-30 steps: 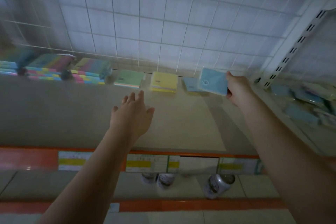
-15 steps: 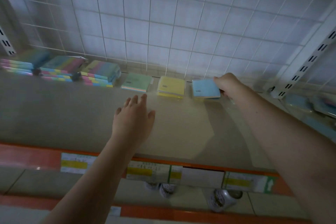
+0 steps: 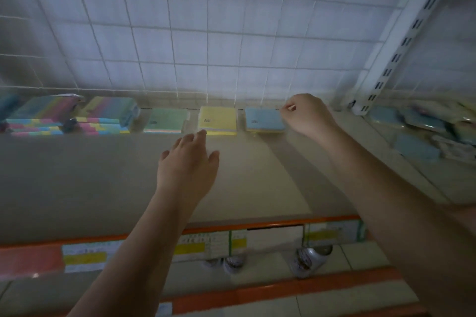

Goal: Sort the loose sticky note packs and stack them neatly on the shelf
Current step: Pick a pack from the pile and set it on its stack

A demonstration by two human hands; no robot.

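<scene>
My curled, empty right hand [image 3: 306, 116] touches the stacked blue pack [image 3: 264, 119]; next, 1 loose pack [image 3: 416, 148] far right; left hand [image 3: 188, 165] flat.

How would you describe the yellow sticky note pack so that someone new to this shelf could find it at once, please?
Look along the back of the shelf, where packs line up under the white wire grid. The yellow pack lies flat between a green pack on its left and a blue pack on its right. It is the only plain yellow one, just beyond the left hand.

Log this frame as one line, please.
step: stacking | blue pack: on shelf | right hand: beside it, curled | left hand: open
</scene>
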